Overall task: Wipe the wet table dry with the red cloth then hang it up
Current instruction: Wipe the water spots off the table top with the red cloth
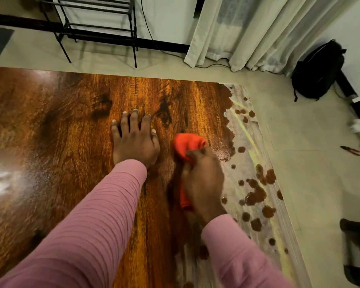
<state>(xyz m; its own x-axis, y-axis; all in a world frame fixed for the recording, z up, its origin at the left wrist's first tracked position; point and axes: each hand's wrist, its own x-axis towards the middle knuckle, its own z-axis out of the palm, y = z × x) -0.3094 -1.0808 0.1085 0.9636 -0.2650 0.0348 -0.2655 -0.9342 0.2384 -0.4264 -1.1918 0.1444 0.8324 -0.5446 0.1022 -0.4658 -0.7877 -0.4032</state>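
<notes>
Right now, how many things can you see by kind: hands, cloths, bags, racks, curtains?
Hands: 2, the left hand flat on the table, the right hand gripping the cloth.
Red cloth: 1
Black backpack: 1
Black rack: 1
Curtain: 1
Total: 6

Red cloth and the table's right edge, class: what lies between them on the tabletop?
In the head view, a pale strip of table dotted with brown droplets lies between the red cloth and that edge.
</notes>
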